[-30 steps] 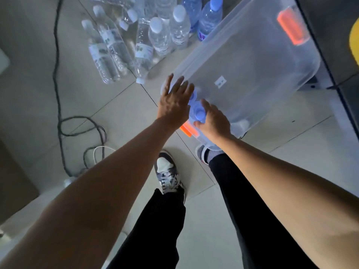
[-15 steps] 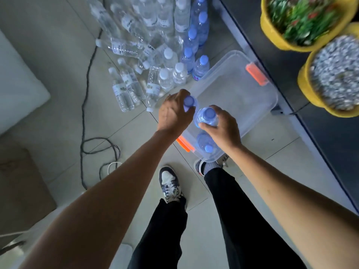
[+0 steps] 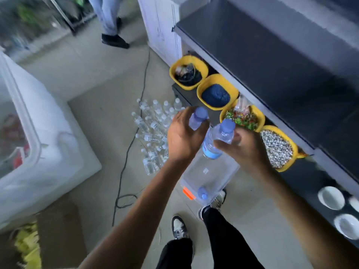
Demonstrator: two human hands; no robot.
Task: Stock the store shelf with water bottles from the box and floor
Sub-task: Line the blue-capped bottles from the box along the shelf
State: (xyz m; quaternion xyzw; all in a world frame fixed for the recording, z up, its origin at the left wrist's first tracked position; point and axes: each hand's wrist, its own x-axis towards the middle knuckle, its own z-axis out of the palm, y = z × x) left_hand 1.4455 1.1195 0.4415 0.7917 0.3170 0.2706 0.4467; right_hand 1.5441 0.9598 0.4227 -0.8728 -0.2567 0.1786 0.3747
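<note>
Blue-capped clear plastic water bottle (image 3: 219, 137) sits at the centre of the frame, tilted, in the right hand (image 3: 246, 150), whose fingers curl round its upper body. Its pale blue label band carries a small red mark; the writing is too blurred to read. Just to its left, the left hand (image 3: 182, 136) grips a second blue-capped bottle (image 3: 197, 119) by the neck, and only the cap and shoulder show above the fingers.

Both bottles are held above a clear plastic storage box (image 3: 213, 175) with an orange latch (image 3: 188, 193), which stands on the pale tiled floor (image 3: 101, 113) below centre. A small white sticker (image 3: 205, 171) on the box cannot be read. One more blue-capped bottle (image 3: 202, 192) lies in the box's near corner.

Left of the hands, a cluster of white-capped clear bottles (image 3: 153, 129) lies and stands on the floor, with a black cable (image 3: 126, 154) running past it. At the right, a dark grey shelf unit (image 3: 272, 65) slants across the frame; four yellow plastic tubs (image 3: 217, 78) line its lower level, and white bowls (image 3: 331, 198) sit lower right. A white chest freezer (image 3: 48, 136) fills the left edge.
</note>
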